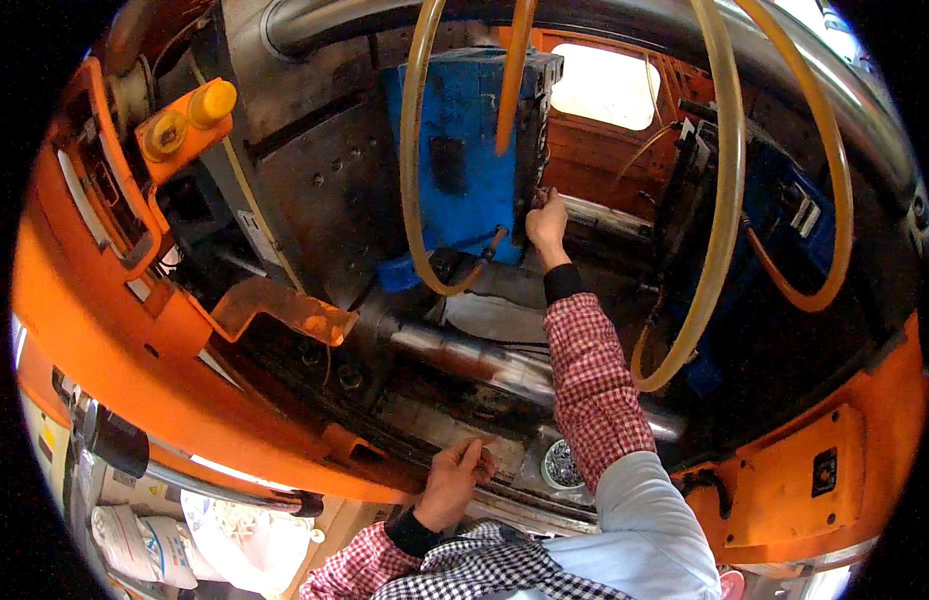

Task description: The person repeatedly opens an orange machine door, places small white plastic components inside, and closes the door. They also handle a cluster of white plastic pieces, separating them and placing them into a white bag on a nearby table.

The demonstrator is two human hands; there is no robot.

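Right grip touches one blue mould block; four yellow hoses

Single head-worn fisheye view, downward and forward, close into an orange machine's open bay.

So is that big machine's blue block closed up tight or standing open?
Open. The blue block stands apart from the dark half on the right, and the right hand reaches into the gap between them.
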